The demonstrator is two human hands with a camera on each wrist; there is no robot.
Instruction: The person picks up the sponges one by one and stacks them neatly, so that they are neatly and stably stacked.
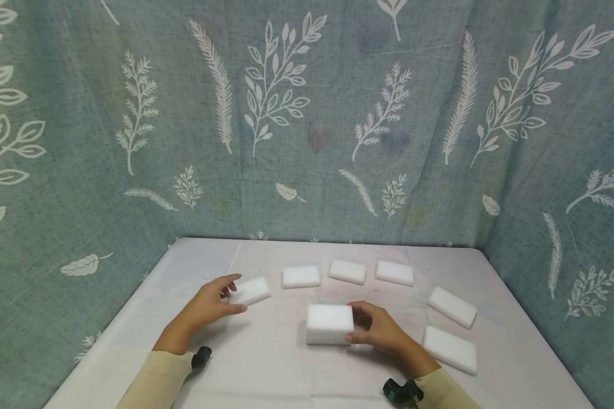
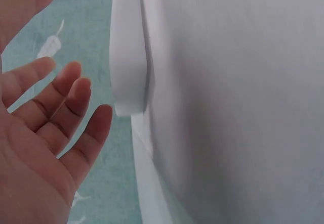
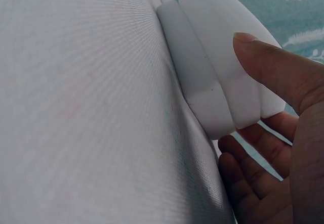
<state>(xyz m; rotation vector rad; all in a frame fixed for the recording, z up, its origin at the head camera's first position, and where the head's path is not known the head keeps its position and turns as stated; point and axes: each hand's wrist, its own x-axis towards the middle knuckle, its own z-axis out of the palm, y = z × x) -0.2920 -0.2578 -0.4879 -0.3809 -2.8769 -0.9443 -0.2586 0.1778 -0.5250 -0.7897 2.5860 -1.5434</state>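
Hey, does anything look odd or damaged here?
The white rectangular foam-like blocks show no obvious damage, including the stack the right hand grips. What looks odd: a faint reddish smudge on the grey-green leaf-print fabric backdrop, unlike its white pattern; possibly a stain.

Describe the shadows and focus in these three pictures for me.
Head view: soft shadows under the left hand and right hand, with the white block stack brighter on top than in front; left wrist view: a broad, soft-edged shadow across the white tablecloth; right wrist view: that tablecloth's weave shows, leaf-print fabric behind looks softer.
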